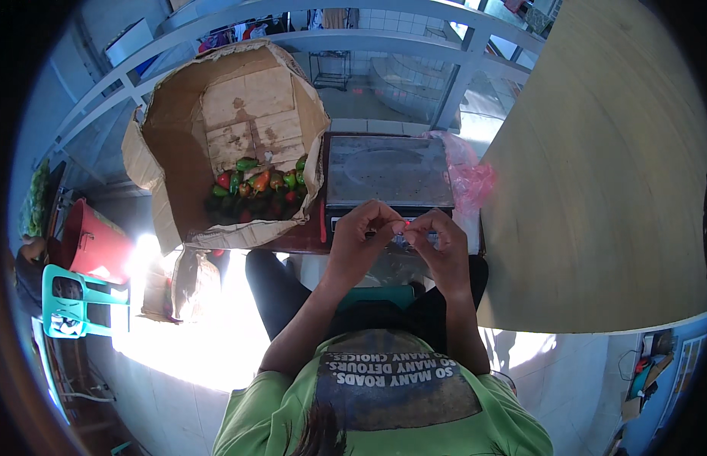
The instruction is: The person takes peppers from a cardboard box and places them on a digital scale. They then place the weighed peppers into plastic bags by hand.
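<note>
Both hands meet in front of a flat metal weighing scale (391, 169), fingertips almost touching. The fingers of my left hand (366, 234) are pinched together. So are those of my right hand (442, 245). A tiny red spot shows between the fingertips; whether it is a held thing or the scale's lit display behind, I cannot make out. To the left stands a large open cardboard box (175, 152) with green, red and orange peppers (260, 181) heaped at its near side. A crumpled pink plastic bag (467, 178) lies against the scale's right side.
A large curved wooden panel (604, 167) rises close on the right. Beyond the table runs a metal railing (384, 38). At the left are a red bin (101, 243), a turquoise plastic chair (64, 300) and a smaller cardboard box (157, 292) on the floor.
</note>
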Tool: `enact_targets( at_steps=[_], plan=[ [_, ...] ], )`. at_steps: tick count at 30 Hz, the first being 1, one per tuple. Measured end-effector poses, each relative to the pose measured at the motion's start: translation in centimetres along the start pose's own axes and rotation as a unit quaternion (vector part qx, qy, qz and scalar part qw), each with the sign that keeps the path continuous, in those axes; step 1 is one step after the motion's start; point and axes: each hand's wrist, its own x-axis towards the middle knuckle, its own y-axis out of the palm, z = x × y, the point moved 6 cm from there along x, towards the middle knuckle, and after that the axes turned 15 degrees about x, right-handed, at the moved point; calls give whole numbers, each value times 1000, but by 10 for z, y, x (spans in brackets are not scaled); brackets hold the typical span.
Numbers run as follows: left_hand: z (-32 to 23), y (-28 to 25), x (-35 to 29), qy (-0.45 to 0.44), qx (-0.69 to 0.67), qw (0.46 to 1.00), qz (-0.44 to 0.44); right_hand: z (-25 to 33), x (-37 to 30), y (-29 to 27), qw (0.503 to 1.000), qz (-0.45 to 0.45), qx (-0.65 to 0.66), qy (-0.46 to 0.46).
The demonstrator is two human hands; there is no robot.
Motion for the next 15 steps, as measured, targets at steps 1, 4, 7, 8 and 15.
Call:
enact_targets(
  at_steps=[1,4,7,8,15],
  plan=[
    [-1,-2,0,3,20,1000,-17,-2,1,0,1000,7,-6,10],
    [11,-8,5,-14,34,999,-1,-6,0,-4,998,13,2,64],
    [16,-6,8,-17,14,1000,22,-6,0,-4,996,13,1,93],
    [16,-6,8,-17,14,1000,22,-4,-1,-4,997,12,-10,81],
    [-4,-3,6,17,-61,998,24,0,0,-1,999,-1,-12,48]
  ],
)
